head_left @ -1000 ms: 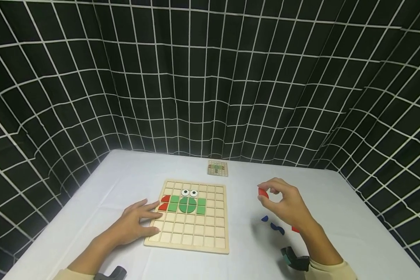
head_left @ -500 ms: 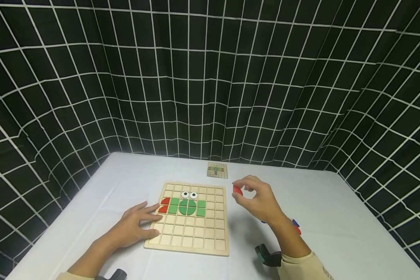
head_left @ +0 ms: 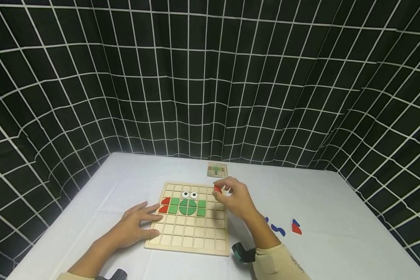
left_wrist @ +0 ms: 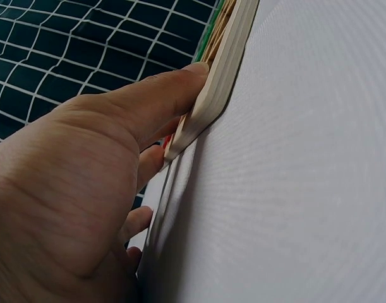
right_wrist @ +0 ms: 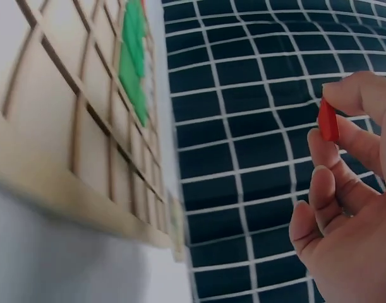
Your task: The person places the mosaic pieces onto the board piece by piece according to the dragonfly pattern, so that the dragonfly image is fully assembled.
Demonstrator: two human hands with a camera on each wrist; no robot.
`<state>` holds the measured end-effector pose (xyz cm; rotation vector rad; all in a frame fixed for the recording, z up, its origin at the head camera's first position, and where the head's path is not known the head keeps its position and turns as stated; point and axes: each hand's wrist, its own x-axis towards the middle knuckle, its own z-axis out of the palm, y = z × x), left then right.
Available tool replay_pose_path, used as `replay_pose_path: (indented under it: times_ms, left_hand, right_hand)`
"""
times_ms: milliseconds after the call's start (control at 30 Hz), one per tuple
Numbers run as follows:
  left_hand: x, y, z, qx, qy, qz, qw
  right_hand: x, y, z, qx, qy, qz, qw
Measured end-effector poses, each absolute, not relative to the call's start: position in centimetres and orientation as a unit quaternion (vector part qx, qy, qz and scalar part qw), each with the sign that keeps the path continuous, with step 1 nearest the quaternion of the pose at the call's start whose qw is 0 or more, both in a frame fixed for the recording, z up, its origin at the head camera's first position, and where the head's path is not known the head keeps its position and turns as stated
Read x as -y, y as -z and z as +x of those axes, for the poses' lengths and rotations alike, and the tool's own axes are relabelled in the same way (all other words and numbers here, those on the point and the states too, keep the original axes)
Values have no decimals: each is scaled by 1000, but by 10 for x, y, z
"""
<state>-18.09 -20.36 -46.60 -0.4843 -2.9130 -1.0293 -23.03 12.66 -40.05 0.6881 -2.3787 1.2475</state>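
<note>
My right hand (head_left: 236, 198) pinches a red quarter-circle tile (head_left: 217, 189) between thumb and fingertips, raised over the upper right of a wooden grid board (head_left: 189, 231). In the right wrist view that red tile (right_wrist: 328, 121) appears edge-on, apart from the board. My left hand (head_left: 134, 223) rests at the board's left edge, fingers spread; the left wrist view has its thumb (left_wrist: 174, 95) touching the rim. Set in the board are a green circle (head_left: 188, 207) of quarter pieces, green squares (head_left: 201, 208) on both sides, two eye discs (head_left: 189, 195) and two red tiles (head_left: 163, 209) at left.
Right of the board lie several blue curved pieces (head_left: 278, 229) and another red tile (head_left: 296, 229) touching a blue one. A small picture card (head_left: 217, 170) lies behind the board. A black curtain (head_left: 210, 97) with white grid lines surrounds the white table.
My right hand has moved left with the red tile, from above the table to over the board's right side. The left hand stays at the board's edge.
</note>
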Motion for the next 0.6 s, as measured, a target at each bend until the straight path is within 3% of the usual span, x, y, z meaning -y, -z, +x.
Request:
replay_pose_path:
  times_ms: [267, 600]
  left_hand:
    - [205, 470, -182, 930, 335, -150, 4]
    - [205, 469, -183, 929, 333, -159, 8]
  right_hand:
    - [-115, 421, -241, 851, -455, 217, 149]
    - [-120, 444, -250, 870, -450, 192, 62]
